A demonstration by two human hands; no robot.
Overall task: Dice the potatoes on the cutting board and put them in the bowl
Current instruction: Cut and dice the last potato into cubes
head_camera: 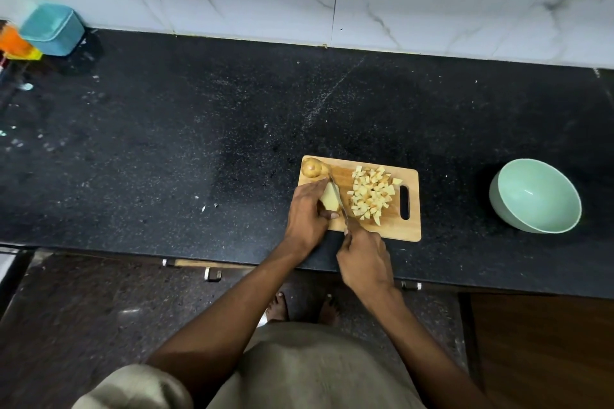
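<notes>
While the left hand (307,209) curls over a cut potato piece (329,198) and holds it down on the cutting board (385,229), the right hand (363,261) is closed round the handle of a knife (339,197). The blade lies against the right side of the held piece. A whole potato (312,167) sits at the far left corner of the board. Diced potato pieces (373,192) form a pile on the right half of the board, beside its handle slot. The green bowl (535,196) stands on the dark desk (166,143), well apart to the right of the board; no potato shows inside it. A teal container (53,28) stands at the far left, against the wall.
</notes>
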